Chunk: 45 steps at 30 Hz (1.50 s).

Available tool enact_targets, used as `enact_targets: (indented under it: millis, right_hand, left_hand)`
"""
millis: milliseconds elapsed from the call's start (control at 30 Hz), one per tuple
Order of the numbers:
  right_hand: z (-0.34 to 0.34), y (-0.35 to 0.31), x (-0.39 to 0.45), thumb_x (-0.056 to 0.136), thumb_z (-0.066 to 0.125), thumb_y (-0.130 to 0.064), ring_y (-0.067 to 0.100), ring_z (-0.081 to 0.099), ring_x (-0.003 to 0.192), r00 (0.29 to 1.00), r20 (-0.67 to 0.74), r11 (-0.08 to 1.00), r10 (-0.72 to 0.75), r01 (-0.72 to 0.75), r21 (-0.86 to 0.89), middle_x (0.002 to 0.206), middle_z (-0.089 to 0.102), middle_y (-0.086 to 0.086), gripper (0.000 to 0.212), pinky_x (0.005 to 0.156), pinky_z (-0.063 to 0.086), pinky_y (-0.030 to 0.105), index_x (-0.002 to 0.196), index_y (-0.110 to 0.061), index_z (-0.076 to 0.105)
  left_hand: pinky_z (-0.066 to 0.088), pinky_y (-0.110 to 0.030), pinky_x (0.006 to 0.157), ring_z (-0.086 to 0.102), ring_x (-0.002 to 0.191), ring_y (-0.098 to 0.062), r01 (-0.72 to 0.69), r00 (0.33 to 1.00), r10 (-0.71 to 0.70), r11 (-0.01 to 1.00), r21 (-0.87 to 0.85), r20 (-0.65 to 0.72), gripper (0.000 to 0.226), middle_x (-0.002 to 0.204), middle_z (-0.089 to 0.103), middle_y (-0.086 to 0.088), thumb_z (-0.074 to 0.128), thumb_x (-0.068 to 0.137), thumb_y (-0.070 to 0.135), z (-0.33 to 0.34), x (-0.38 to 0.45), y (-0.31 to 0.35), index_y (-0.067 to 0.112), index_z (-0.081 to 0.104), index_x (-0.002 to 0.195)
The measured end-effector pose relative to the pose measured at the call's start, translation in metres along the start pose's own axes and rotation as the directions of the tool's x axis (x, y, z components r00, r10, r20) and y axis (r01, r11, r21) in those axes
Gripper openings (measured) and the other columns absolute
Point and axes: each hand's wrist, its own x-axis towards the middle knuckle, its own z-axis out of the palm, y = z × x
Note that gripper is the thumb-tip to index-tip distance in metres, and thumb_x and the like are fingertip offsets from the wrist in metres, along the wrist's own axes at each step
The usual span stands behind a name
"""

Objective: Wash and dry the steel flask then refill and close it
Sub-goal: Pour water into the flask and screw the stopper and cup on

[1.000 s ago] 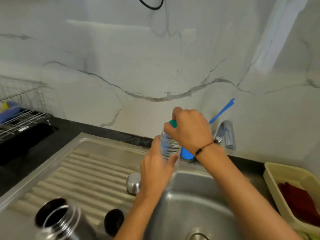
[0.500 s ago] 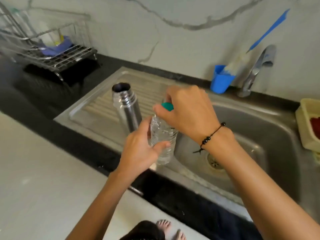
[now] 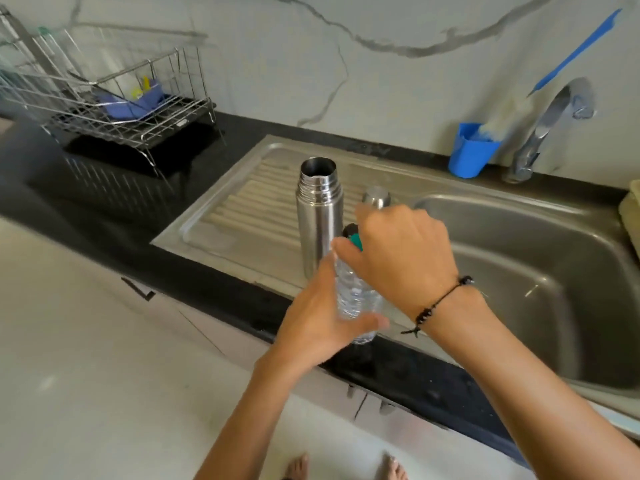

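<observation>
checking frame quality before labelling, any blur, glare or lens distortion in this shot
Head view: wide-angle bending curves the counter edge. Motion blur softens the dish rack and the brush in the blue cup. The steel flask is fairly sharp with soft highlights. The sink basin shows mild sheen. The right hand and left hand on the plastic bottle are slightly soft.

The right hand [image 3: 403,258] covers most of the green cap [image 3: 356,241] of the water bottle [image 3: 353,299], so how the fingers sit on it cannot be told. The left hand [image 3: 323,323] hides the bottle's left side. Behind the right hand, beside the flask [image 3: 318,216], a steel cup [image 3: 376,197] and a dark lid [image 3: 349,230] show only in part. Right of the sink [image 3: 540,282], a yellow tub [image 3: 631,216] is cut by the edge. The rack [image 3: 114,98] contents are blurred.
</observation>
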Motion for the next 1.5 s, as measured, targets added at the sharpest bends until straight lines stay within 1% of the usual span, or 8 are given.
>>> enact_targets:
  millis: [267, 467, 567, 700, 967, 1100, 1200, 1500]
  right_hand:
    - [-0.003, -0.027, 0.001, 0.065, 0.079, -0.013, 0.008, 0.004, 0.040, 0.996, -0.023, 0.973, 0.083, -0.086, -0.212, 0.049, 0.016, -0.007, 0.038, 0.044, 0.000, 0.012, 0.057, -0.011, 0.042]
    - [0.001, -0.011, -0.006, 0.065, 0.071, 0.006, 0.017, 0.047, 0.055, 0.989, 0.071, 0.976, -0.127, 0.137, -0.167, 0.068, 0.056, 0.001, 0.020, 0.057, 0.030, 0.018, 0.076, -0.008, 0.061]
    - [-0.016, -0.018, 0.000, 0.090, 0.048, -0.035, 0.020, 0.056, 0.080, 0.973, 0.217, 0.992, 0.074, -0.050, -0.112, 0.096, 0.059, 0.001, 0.030, 0.066, 0.051, 0.030, 0.115, -0.017, 0.048]
    - [-0.029, -0.029, 0.012, 0.085, 0.026, -0.066, 0.014, 0.044, 0.062, 0.946, 0.165, 0.892, 0.279, -0.192, -0.410, 0.070, 0.046, -0.005, 0.052, 0.058, 0.039, 0.028, 0.084, -0.019, 0.048]
    - [-0.013, -0.026, -0.003, 0.098, 0.039, -0.020, 0.011, 0.033, 0.079, 0.968, 0.245, 0.945, 0.061, 0.023, -0.326, 0.088, 0.042, -0.007, 0.014, 0.072, 0.037, 0.020, 0.106, -0.019, 0.049]
    - [-0.024, -0.024, -0.002, 0.096, 0.039, -0.034, 0.010, 0.045, 0.094, 0.947, 0.301, 0.965, 0.112, -0.031, -0.261, 0.108, 0.052, -0.006, 0.028, 0.081, 0.046, 0.021, 0.121, -0.025, 0.046]
    - [-0.025, -0.023, 0.001, 0.094, 0.037, -0.045, 0.014, 0.054, 0.086, 0.949, 0.268, 0.967, 0.168, -0.106, -0.231, 0.094, 0.054, -0.005, 0.035, 0.075, 0.050, 0.026, 0.114, -0.020, 0.050]
    - [-0.024, 0.010, -0.001, 0.075, 0.058, 0.006, 0.022, 0.060, 0.074, 1.000, 0.002, 0.991, -0.031, 0.031, 0.132, 0.087, 0.064, 0.005, 0.028, 0.064, 0.052, 0.035, 0.099, -0.009, 0.062]
  left_hand:
    - [0.047, -0.014, 0.072, 0.060, 0.092, -0.009, -0.199, 0.980, 0.201, 0.978, 0.069, -0.016, 0.061, 0.108, 0.059, 0.011, 0.069, 0.081, 0.046, -0.003, 0.015, -0.014, 0.027, 0.035, 0.128]
    - [0.051, -0.024, 0.083, 0.062, 0.101, -0.012, -0.325, 0.946, 0.323, 0.942, 0.083, 0.031, 0.066, 0.117, 0.061, 0.007, 0.065, 0.082, 0.053, -0.010, 0.024, -0.026, 0.023, 0.035, 0.133]
    - [0.051, -0.026, 0.076, 0.064, 0.093, -0.020, -0.369, 0.929, 0.363, 0.918, 0.144, 0.067, 0.071, 0.111, 0.064, 0.001, 0.064, 0.081, 0.054, -0.009, 0.026, -0.026, 0.018, 0.035, 0.136]
    - [0.052, -0.031, 0.076, 0.064, 0.096, -0.023, -0.390, 0.921, 0.385, 0.904, 0.176, 0.058, 0.082, 0.112, 0.064, -0.002, 0.046, 0.074, 0.068, -0.010, 0.027, -0.025, 0.014, 0.036, 0.135]
    - [0.050, -0.021, 0.068, 0.067, 0.083, -0.016, -0.422, 0.906, 0.418, 0.889, 0.176, 0.062, 0.070, 0.104, 0.066, 0.004, 0.041, 0.073, 0.072, -0.010, 0.032, -0.033, 0.025, 0.029, 0.124]
    - [0.043, -0.007, 0.071, 0.065, 0.088, -0.009, -0.430, 0.903, 0.417, 0.887, 0.171, 0.105, 0.077, 0.110, 0.064, 0.009, 0.039, 0.072, 0.074, -0.011, 0.033, -0.032, 0.024, 0.035, 0.130]
    - [0.039, -0.006, 0.069, 0.064, 0.088, -0.008, -0.422, 0.906, 0.409, 0.890, 0.170, 0.108, 0.078, 0.111, 0.063, 0.010, 0.039, 0.071, 0.074, -0.012, 0.032, -0.032, 0.024, 0.036, 0.132]
    - [0.039, -0.011, 0.076, 0.059, 0.104, -0.011, -0.348, 0.933, 0.329, 0.927, 0.137, 0.145, 0.075, 0.128, 0.056, 0.009, 0.061, 0.081, 0.057, -0.017, 0.028, -0.029, 0.023, 0.028, 0.139]
